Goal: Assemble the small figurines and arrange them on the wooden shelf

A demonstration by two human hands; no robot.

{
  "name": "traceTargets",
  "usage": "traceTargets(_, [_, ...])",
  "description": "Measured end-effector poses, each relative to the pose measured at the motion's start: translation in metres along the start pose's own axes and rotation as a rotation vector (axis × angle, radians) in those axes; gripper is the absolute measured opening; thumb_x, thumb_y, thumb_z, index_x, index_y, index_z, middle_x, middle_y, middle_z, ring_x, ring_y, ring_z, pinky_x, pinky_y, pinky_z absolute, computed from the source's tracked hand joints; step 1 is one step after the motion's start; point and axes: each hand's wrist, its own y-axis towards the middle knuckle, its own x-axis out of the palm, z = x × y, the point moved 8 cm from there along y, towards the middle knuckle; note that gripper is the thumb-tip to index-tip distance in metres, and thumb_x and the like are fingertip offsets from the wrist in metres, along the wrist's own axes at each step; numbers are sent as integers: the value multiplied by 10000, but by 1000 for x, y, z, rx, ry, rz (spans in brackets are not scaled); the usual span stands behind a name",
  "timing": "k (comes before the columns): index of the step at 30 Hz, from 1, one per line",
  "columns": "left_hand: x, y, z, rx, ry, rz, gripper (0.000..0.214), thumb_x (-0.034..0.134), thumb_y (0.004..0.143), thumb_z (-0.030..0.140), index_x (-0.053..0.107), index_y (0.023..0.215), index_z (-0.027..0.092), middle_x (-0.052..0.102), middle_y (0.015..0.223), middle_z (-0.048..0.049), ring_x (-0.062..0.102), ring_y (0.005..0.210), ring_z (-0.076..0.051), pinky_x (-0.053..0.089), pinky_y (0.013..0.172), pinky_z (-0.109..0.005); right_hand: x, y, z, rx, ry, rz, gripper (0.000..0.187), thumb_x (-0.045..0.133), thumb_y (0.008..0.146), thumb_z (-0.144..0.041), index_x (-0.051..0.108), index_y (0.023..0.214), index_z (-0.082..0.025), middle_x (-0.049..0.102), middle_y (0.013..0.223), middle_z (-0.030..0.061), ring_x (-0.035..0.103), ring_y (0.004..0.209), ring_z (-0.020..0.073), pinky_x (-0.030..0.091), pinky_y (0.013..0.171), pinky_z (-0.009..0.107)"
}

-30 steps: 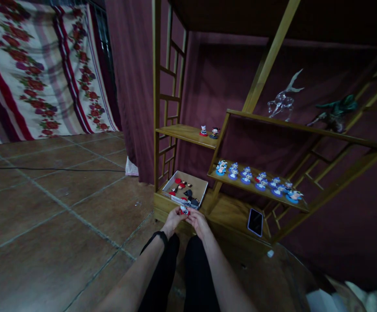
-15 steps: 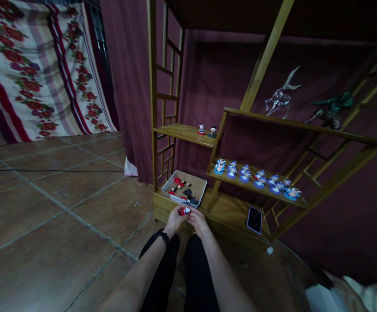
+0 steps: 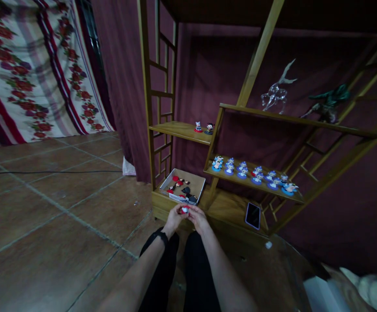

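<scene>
- The left hand is gripping a small white-and-red figure in its fingers, just in front of the cardboard box.
- The right hand is closing its fingertips on the same figure from the other side, also in front of the box; whether the two hands are turning it, cleaning it or fitting a part is too small to tell.
- Red and black pieces are lying loose inside the box, apparently not dealt with yet; whether they are whole figures or parts is unclear.
- Two figures, one pale on a red base and one dark, are standing upright on the small shelf above the box, seemingly finished with.
- A double row of blue- and purple-based figures is standing on the shelf to the right of the box, looking already arranged.
- Judging by this, the work is sitting partway: many figures are standing on shelves, one is being handled, and the box's contents are waiting.
- A phone-like device is lying on the bottom board, right of the box.
</scene>
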Motion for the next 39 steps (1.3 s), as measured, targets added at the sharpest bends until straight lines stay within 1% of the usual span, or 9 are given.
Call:
traceTargets(5, [5, -2, 2, 14, -6, -14, 402, 746, 449, 124, 644, 836, 161, 670, 772, -25, 593, 704, -154, 459, 696, -276, -5, 5, 3, -6, 21, -1, 302, 745, 534, -277, 672, 808, -172, 704, 822, 55, 630, 725, 169, 475, 656, 283])
traceTargets(10, [7, -5, 4, 24, -12, -7, 384, 741, 443, 105, 628, 806, 158, 666, 748, -18, 593, 691, -149, 460, 704, -277, -10, 6, 8, 34, 22, 20, 285, 739, 539, -249, 669, 802, -164, 702, 771, 44, 616, 651, 140, 469, 646, 274])
traceTargets(14, [5, -6, 7, 43, 23, 19, 387, 745, 461, 134, 622, 827, 158, 668, 771, -21, 597, 714, -153, 457, 707, -270, -6, 1, 5, 61, 28, 15, 270, 706, 571, -248, 666, 830, -183, 701, 787, 30, 619, 679, 133, 462, 669, 268])
traceTargets(18, [1, -4, 6, 57, 75, 59, 393, 753, 476, 167, 620, 845, 158, 665, 748, -20, 598, 700, -158, 457, 701, -272, 2, -4, 0, 63, -8, -27, 294, 655, 564, -176, 664, 857, -198, 698, 788, 11, 614, 705, 129, 455, 693, 257])
traceTargets(24, [6, -1, -1, 106, 143, -15, 408, 722, 533, 186, 624, 927, 144, 677, 848, -48, 605, 760, -164, 460, 725, -271, 3, -3, -3, -2, -61, -23, 319, 674, 543, -198, 655, 862, -203, 683, 820, 1, 609, 740, 146, 454, 685, 261])
traceTargets(26, [7, 0, -3, 95, 163, -37, 385, 701, 548, 183, 629, 922, 135, 675, 799, -37, 599, 706, -152, 464, 679, -262, 3, -2, -4, -27, -45, -21, 333, 698, 538, -226, 648, 865, -186, 677, 802, 7, 605, 708, 141, 451, 652, 252])
traceTargets(31, [4, -1, -5, 29, 159, -22, 377, 692, 523, 177, 648, 892, 116, 630, 617, 11, 521, 505, -100, 432, 542, -230, 4, 0, -3, -37, -3, -31, 348, 744, 520, -267, 631, 827, -148, 657, 699, 9, 581, 595, 126, 451, 573, 250])
traceTargets(35, [5, -2, -2, -10, 144, -28, 358, 698, 492, 170, 663, 844, 112, 601, 551, 16, 506, 480, -98, 415, 518, -228, 4, 1, -1, -25, -8, -48, 332, 758, 515, -268, 627, 793, -142, 662, 724, 21, 586, 596, 125, 450, 568, 247])
traceTargets(39, [2, -2, 2, -4, 151, 11, 362, 702, 484, 191, 662, 836, 116, 603, 557, 11, 506, 486, -103, 415, 518, -233, 6, 0, -2, -27, -8, -39, 326, 749, 533, -283, 633, 802, -142, 672, 757, 38, 597, 607, 127, 453, 588, 250])
